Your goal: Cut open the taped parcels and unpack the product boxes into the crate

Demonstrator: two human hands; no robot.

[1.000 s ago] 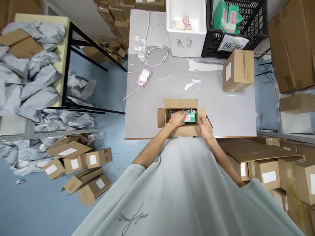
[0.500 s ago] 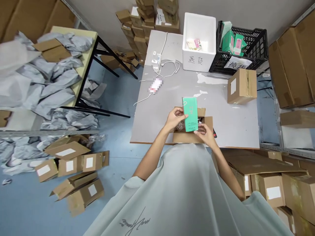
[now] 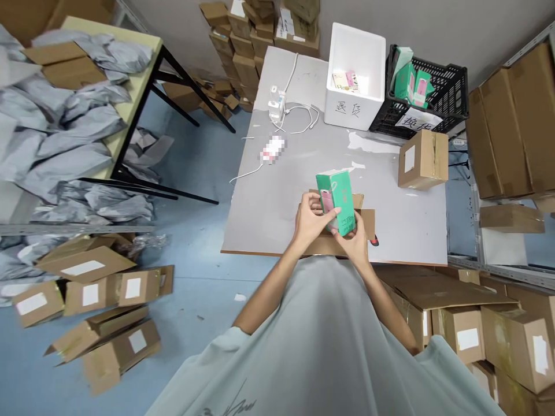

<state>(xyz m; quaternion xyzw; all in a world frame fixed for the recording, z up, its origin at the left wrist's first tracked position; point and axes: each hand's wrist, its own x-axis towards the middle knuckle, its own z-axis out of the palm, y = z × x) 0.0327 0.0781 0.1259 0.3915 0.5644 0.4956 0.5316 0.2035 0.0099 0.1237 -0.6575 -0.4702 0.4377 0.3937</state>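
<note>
Above an open cardboard carton [image 3: 368,223] at the table's front edge, a green product box [image 3: 344,193] with a pink picture on its side is held up, turned at an angle. My left hand [image 3: 311,221] grips its left side, the thumb lying across the lower part. Closed on the lower right corner is my right hand [image 3: 356,241]. The box and my hands hide most of the carton's inside. A small red and black item [image 3: 374,241] peeks out beside the carton's right side.
On the grey table [image 3: 403,228] stand a white foam box [image 3: 353,112], a black crate [image 3: 451,86] with green boxes, and a closed carton [image 3: 422,160]. White cables [image 3: 299,110] lie at the back left. A table with grey mailer bags [image 3: 73,153] is at left; cartons [image 3: 466,332] sit lower right.
The green box has been turned so its pink side face shows. My right hand has moved slightly left along with it, and my left hand now wraps further around the side. The view has shifted a little.
</note>
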